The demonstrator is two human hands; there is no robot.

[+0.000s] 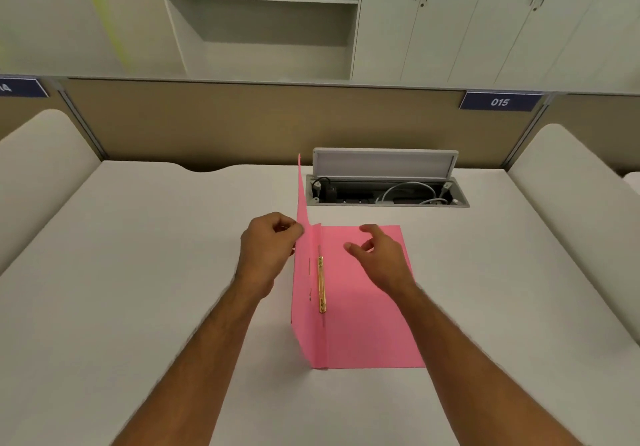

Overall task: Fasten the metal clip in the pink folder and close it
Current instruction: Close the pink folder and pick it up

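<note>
Between the two hands, the flat pink paper folder (363, 293) lies on the white counter (138, 272), its gold metal clip (321, 284) running away from the person. The left hand (268, 249) pinches the upright cover; the right hand (377, 255) hovers open, just right of the clip.
</note>
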